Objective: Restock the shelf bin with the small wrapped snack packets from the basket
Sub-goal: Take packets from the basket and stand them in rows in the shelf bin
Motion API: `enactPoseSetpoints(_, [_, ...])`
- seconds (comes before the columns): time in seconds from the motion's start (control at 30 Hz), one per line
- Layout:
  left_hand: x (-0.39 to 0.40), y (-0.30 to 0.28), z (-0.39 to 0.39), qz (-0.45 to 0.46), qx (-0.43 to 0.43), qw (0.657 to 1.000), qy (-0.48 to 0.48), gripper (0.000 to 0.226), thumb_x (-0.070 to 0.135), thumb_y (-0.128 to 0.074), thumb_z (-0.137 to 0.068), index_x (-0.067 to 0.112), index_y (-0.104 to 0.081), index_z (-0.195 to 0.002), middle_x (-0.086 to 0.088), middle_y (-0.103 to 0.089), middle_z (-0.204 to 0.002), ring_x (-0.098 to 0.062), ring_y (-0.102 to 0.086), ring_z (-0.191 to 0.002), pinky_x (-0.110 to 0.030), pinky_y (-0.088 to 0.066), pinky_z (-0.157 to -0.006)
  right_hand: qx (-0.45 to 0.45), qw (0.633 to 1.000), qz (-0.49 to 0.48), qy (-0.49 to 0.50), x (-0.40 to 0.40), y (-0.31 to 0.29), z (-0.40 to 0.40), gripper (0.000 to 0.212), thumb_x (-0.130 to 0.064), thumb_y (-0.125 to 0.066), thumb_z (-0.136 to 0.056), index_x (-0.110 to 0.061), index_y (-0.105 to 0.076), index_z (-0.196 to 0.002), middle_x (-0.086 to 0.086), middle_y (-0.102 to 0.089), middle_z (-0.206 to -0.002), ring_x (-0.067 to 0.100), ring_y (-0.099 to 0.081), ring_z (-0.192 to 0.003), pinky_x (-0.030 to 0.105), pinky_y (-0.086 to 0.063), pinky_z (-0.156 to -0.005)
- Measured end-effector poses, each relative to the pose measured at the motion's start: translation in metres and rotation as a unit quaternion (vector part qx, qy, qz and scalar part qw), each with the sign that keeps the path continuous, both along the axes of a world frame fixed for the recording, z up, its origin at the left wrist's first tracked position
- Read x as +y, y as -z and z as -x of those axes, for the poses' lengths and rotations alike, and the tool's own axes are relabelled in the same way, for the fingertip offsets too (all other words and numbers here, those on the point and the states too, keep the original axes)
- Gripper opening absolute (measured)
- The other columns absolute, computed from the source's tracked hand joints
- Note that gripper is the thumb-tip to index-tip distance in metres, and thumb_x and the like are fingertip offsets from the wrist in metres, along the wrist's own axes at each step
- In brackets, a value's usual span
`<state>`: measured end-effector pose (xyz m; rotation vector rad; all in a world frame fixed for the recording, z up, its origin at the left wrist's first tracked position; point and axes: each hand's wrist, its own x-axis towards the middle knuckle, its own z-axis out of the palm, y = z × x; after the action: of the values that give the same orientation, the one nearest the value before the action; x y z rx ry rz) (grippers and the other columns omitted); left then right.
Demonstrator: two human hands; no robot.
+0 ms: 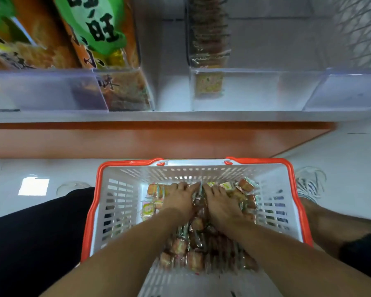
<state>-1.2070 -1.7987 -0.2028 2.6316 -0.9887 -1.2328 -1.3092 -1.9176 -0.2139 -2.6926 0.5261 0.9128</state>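
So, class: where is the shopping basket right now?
In the head view, the shopping basket sits low and central on the floor, before the orange shelf base, with both hands in its snack packets.

Head view — steeply downward, close

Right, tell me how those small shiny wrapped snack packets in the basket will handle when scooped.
The small shiny wrapped snack packets probably feel light. Their glossy film looks slippery, so some may slide out. Heaped loosely in the white plastic basket, they'll likely shift and spill.
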Motion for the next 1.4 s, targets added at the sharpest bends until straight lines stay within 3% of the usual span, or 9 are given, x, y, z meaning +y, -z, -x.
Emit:
enactPoseSetpoints(0.17, [-0.01, 0.01, -0.005, -0.069, -0.033, 0.995, 0.059, 0.069, 0.036, -0.071, -0.087, 0.017, -0.041, -0.146, -0.012, -0.052, -0.138, -0.031, -0.041, -0.132, -0.044, -0.042, -0.111, -0.078, 0.995, -0.069, 0.008, 0.003, 0.004, 0.001, 0.103, -0.016, -0.069, -0.077, -0.03, -0.002, -0.153, 0.009, -0.052, -0.131, 0.035, -0.056, -0.118, 0.046, -0.05, -0.082])
enactPoseSetpoints(0.43, [-0.006, 0.017, 0.016, -0.066, -0.083, 0.992, 0.064, 0.06, 0.034, -0.066, -0.091, 0.012, -0.044, -0.142, -0.012, -0.057, -0.135, -0.03, -0.041, -0.135, -0.04, -0.039, -0.111, -0.017, 0.997, -0.069, 0.002, 0.009, -0.005, -0.024, 0.085, -0.018, -0.066, -0.088, -0.037, -0.013, -0.152, 0.013, -0.045, -0.135, 0.04, -0.066, -0.101, 0.042, -0.05, -0.075])
enactPoseSetpoints(0.53, [0.0, 0.007, 0.011, -0.024, -0.059, 0.998, 0.007, 0.052, 0.031, -0.071, -0.08, 0.02, -0.054, -0.128, -0.007, -0.063, -0.121, -0.027, -0.051, -0.124, -0.039, -0.044, -0.105, 0.002, 0.997, -0.073, 0.039, 0.008, -0.01, -0.027, 0.063, -0.023, -0.071, -0.082, -0.024, -0.037, -0.136, 0.009, -0.053, -0.129, 0.036, -0.063, -0.109, 0.043, -0.052, -0.084])
enactPoseSetpoints(0.7, [0.005, -0.03, -0.002, 0.03, 0.013, 0.992, -0.121, 0.024, 0.024, -0.063, -0.082, 0.024, -0.061, -0.106, -0.004, -0.068, -0.103, -0.026, -0.063, -0.1, -0.033, -0.051, -0.085, -0.021, 0.998, -0.052, 0.025, 0.004, -0.044, -0.033, 0.054, -0.009, -0.066, -0.081, -0.021, -0.042, -0.128, 0.007, -0.063, -0.116, 0.031, -0.064, -0.106, 0.038, -0.049, -0.076])
enactPoseSetpoints(0.93, [0.006, -0.14, -0.044, 0.103, 0.233, 0.946, -0.199, 0.017, 0.005, -0.066, -0.09, 0.021, -0.066, -0.084, 0.009, -0.066, -0.063, -0.004, -0.058, -0.052, -0.013, -0.044, -0.045, -0.008, 0.993, -0.115, -0.039, -0.02, -0.188, -0.054, 0.034, -0.02, -0.066, -0.09, -0.015, -0.053, -0.122, 0.009, -0.066, -0.118, 0.028, -0.062, -0.11, 0.028, -0.046, -0.077])
enactPoseSetpoints(1.1, [-0.001, -0.246, -0.062, 0.143, 0.34, 0.913, -0.174, 0.02, 0.013, -0.052, -0.098, 0.007, -0.062, -0.114, -0.015, -0.072, -0.101, -0.02, -0.067, -0.076, -0.032, -0.055, -0.068, -0.061, 0.98, -0.169, -0.091, -0.029, -0.34, -0.05, 0.036, -0.031, -0.077, -0.083, -0.036, -0.051, -0.107, -0.015, -0.058, -0.1, 0.012, -0.056, -0.09, 0.023, -0.04, -0.064])
enactPoseSetpoints(1.17, [0.001, -0.283, -0.068, 0.165, 0.391, 0.89, -0.169, 0.032, 0.021, -0.051, -0.099, 0.003, -0.063, -0.122, -0.024, -0.07, -0.117, -0.026, -0.068, -0.089, -0.035, -0.056, -0.075, -0.109, 0.966, -0.228, -0.057, -0.036, -0.391, -0.048, 0.048, -0.013, -0.084, -0.073, -0.033, -0.059, -0.108, -0.011, -0.067, -0.099, 0.016, -0.064, -0.09, 0.03, -0.053, -0.074])
enactPoseSetpoints(1.27, [0.006, -0.328, -0.067, 0.235, 0.457, 0.83, -0.217, 0.031, 0.032, -0.051, -0.101, 0.011, -0.071, -0.113, -0.015, -0.074, -0.104, -0.022, -0.072, -0.087, -0.035, -0.062, -0.072, -0.187, 0.926, -0.329, 0.013, -0.045, -0.439, -0.049, 0.053, -0.002, -0.086, -0.071, -0.021, -0.065, -0.115, 0.0, -0.074, -0.108, 0.03, -0.069, -0.1, 0.045, -0.055, -0.092])
enactPoseSetpoints(1.4, [0.002, -0.352, -0.066, 0.365, 0.417, 0.756, -0.348, 0.034, 0.022, -0.047, -0.1, 0.014, -0.08, -0.101, -0.014, -0.077, -0.096, -0.02, -0.075, -0.077, -0.035, -0.062, -0.061, -0.216, 0.816, -0.514, 0.154, -0.047, -0.438, -0.053, 0.051, 0.012, -0.073, -0.077, -0.006, -0.063, -0.124, 0.019, -0.07, -0.121, 0.029, -0.065, -0.109, 0.044, -0.045, -0.104])
